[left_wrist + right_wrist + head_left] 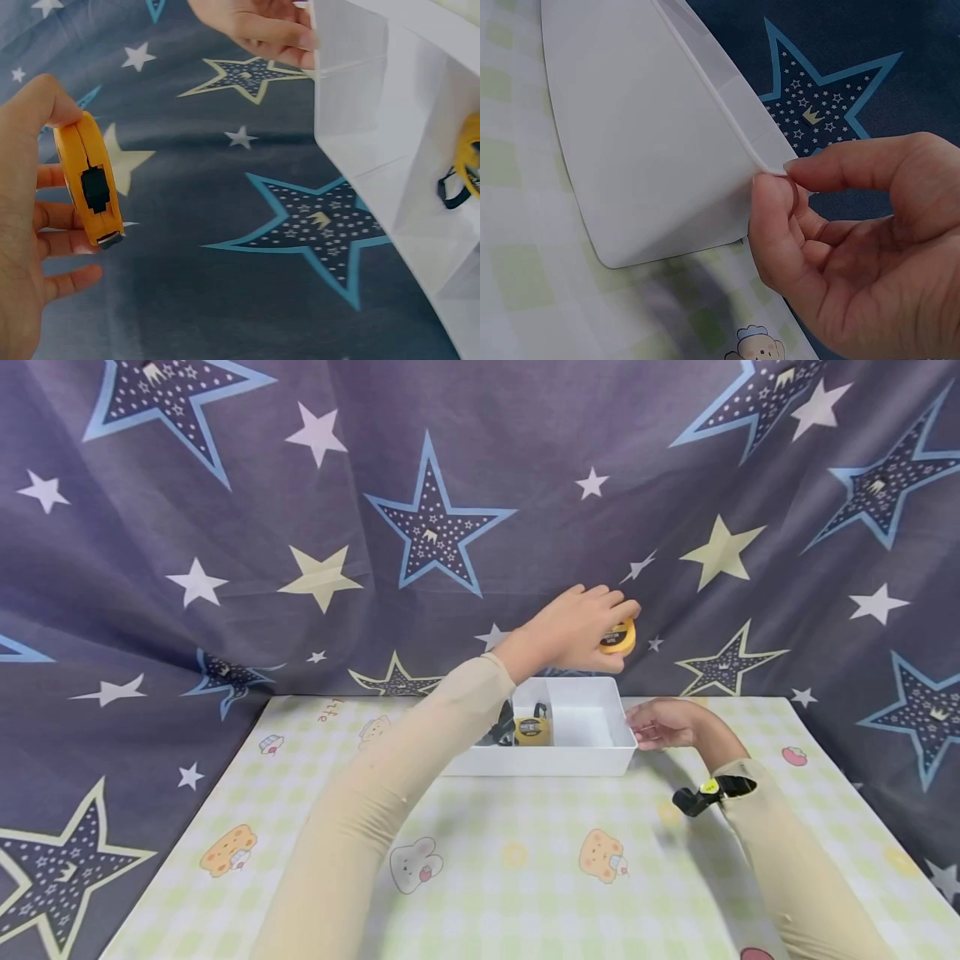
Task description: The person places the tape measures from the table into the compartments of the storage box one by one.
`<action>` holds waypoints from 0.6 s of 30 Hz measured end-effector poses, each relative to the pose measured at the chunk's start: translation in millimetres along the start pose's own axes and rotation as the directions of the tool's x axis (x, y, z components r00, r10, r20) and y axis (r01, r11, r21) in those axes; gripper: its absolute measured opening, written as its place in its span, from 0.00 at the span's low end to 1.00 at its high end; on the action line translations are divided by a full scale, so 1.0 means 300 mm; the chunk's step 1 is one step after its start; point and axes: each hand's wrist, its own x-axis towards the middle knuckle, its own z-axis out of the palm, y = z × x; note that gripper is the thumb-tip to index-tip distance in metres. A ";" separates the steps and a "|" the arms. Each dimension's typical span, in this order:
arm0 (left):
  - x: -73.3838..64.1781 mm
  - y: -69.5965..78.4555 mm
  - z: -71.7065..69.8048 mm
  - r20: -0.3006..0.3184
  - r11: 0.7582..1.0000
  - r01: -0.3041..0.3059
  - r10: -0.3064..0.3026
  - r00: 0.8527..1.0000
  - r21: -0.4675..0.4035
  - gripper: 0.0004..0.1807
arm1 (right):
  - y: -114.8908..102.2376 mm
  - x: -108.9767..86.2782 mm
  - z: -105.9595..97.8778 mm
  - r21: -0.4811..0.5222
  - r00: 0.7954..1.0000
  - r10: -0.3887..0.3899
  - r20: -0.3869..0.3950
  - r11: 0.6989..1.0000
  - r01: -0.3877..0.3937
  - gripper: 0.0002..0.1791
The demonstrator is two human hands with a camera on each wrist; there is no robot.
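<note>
My left hand [576, 628] is raised over the back of a white divided box [540, 762]. Between its thumb and fingers it holds a yellow tape measure [618, 637]; the edge with a black patch and the metal tape end faces the left wrist view [91, 180]. My right hand [667, 724] pinches the box's right rim with thumb and forefinger, as the right wrist view shows [855, 232]. Inside the box, a second yellow tape measure [532, 732] with a black strap lies in the middle compartment. The right compartment [588, 714] holds nothing visible.
Dark items [501, 729] lie at the box's left, partly hidden by my left sleeve [397, 777]. The table has a green-and-white checked cloth [510, 877]. Right behind the box hangs a dark star-patterned curtain [540, 552]. A black wrist device [712, 793] is on my right wrist.
</note>
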 end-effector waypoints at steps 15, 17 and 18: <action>-0.022 -0.005 0.125 0.047 0.997 0.012 -0.008 0.999 -0.072 0.40 | 0.002 -0.004 0.002 -0.015 1.000 -0.006 0.017 1.000 0.006 0.09; -0.022 -0.003 0.133 0.044 0.997 0.013 -0.010 0.999 -0.074 0.40 | 0.001 -0.002 0.003 -0.018 1.000 -0.008 0.016 1.000 0.009 0.09; -0.023 -0.002 0.136 0.040 0.997 0.011 -0.008 0.999 -0.078 0.40 | 0.000 -0.001 0.004 -0.015 1.000 -0.006 0.012 1.000 0.007 0.09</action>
